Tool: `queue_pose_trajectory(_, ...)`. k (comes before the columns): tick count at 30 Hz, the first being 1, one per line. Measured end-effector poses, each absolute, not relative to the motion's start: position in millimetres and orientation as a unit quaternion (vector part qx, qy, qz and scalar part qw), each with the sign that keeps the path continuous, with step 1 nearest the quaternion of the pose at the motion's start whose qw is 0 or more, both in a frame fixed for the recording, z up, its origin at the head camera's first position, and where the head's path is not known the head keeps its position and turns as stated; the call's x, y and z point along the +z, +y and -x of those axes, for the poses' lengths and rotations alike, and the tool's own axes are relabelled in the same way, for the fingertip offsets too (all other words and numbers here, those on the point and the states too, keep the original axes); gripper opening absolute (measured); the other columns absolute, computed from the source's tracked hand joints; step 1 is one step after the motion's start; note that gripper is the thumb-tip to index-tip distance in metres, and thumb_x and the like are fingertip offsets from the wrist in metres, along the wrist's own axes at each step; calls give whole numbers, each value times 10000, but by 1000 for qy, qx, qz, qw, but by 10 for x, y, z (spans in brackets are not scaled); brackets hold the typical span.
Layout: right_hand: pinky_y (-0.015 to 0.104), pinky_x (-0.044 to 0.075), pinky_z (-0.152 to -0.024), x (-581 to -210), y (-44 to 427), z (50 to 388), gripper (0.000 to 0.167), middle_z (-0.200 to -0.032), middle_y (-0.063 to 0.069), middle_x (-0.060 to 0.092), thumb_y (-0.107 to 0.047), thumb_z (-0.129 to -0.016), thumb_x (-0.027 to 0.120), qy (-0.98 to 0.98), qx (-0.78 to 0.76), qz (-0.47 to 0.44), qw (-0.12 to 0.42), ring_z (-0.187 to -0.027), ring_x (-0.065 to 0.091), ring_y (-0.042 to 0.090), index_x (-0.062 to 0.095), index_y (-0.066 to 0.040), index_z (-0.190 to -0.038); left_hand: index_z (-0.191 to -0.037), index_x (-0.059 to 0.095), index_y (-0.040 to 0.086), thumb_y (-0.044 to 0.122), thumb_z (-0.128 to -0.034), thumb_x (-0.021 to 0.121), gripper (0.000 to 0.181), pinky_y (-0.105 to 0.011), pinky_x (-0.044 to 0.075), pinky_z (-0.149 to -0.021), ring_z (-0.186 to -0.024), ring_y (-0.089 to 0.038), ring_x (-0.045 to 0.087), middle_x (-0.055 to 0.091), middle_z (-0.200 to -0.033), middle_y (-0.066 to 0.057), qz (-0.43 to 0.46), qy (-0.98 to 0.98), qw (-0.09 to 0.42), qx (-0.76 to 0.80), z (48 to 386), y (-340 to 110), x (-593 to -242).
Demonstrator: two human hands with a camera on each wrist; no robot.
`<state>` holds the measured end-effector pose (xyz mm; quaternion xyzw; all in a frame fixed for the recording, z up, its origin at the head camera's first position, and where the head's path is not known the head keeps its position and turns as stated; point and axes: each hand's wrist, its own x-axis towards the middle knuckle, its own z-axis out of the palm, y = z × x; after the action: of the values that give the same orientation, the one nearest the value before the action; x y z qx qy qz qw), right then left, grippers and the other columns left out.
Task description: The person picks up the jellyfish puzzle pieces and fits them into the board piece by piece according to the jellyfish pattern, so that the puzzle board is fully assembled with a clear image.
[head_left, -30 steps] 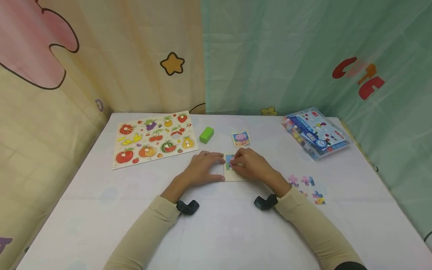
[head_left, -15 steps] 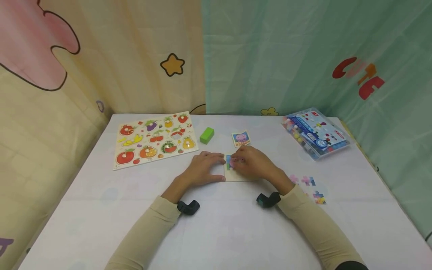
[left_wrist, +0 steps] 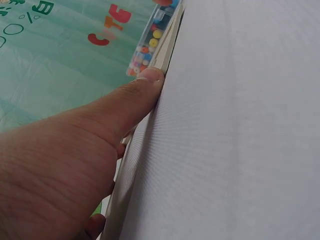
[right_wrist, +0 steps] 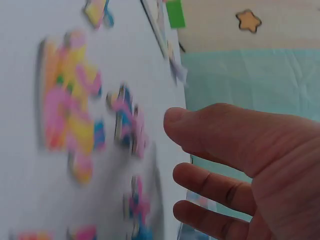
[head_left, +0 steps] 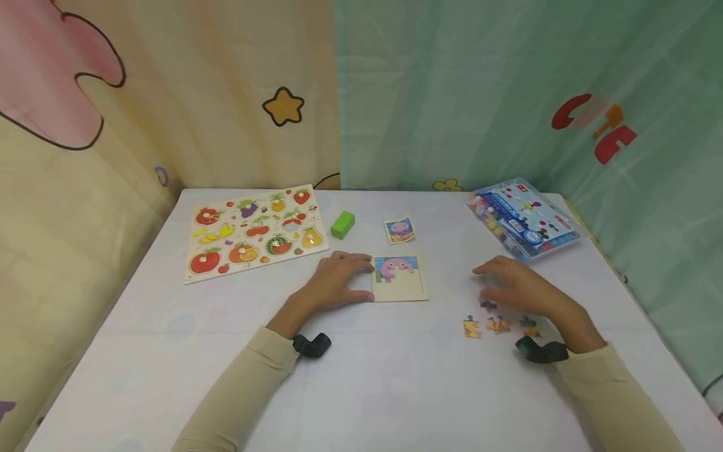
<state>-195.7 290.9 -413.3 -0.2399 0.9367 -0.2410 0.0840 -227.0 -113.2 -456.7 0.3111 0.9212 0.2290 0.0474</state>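
Note:
My left hand [head_left: 333,281] lies at the left edge of a small wooden puzzle board [head_left: 405,290]. Its thumb and fingertips touch that edge; in the left wrist view the thumb [left_wrist: 142,87] presses the board's side. Fitted pieces showing part of a pink character [head_left: 397,267] fill the board's upper part and left side, and bare wood shows below. To the right, my right hand [head_left: 522,287] hovers over several loose jigsaw pieces [head_left: 472,327], partly covering them. Its thumb and fingers are apart with nothing between them. More pieces [right_wrist: 67,102] appear blurred in the right wrist view.
Behind the board lies a small picture card [head_left: 400,231], with a green block [head_left: 342,225] to its left. A fruit puzzle board [head_left: 257,235] occupies the back left. At the back right sits a clear plastic case [head_left: 522,218] of colourful beads. Curtains border the table [head_left: 361,389].
My right hand has left the puzzle board and moved right, over the loose pieces. The fitted pieces it covered are now visible. My left hand stays at the board's left edge.

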Motion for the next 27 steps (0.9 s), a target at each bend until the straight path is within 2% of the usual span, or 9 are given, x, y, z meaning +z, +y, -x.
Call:
queue_pose_trajectory(6,638,389,-998,-4241,3284,1784,383,-1247,201,581,-209,-865,817,947,-241,192,91,-1206,504,453,700,-27,-1181,-1343,629,226,535,-878,747,570,-523,319,-1055,-1371,-257,377,474,-1531,37,-309,922,49,230,2300,-1176,-4572)
queue_pose_trajectory(17,629,414,-982,-4304,3112,1629,264,-1245,198,571,-154,-871,810,955,-225,190,38,-1176,507,431,741,-68,-1110,-1340,632,242,543,-874,747,566,-506,328,-1043,-1366,-239,383,477,-1527,54,-309,922,53,228,2273,-1141,-4630)
queue_pose_trajectory(24,574,477,-926,-4316,3125,1652,228,-1151,112,615,-138,-885,790,957,-203,209,17,-1076,569,335,740,-62,-1094,-1342,635,234,538,-869,755,576,-505,334,-1040,-1356,-244,392,480,-1525,48,-309,923,46,226,2288,-1132,-4602)
queue_pose_trajectory(27,569,481,-920,-4327,3134,1669,236,-1142,100,631,-139,-893,779,956,-199,216,9,-1074,586,331,722,-55,-1105,-1344,632,238,541,-870,753,576,-498,333,-1043,-1360,-238,389,478,-1526,54,-309,923,47,225,2298,-1130,-4598)
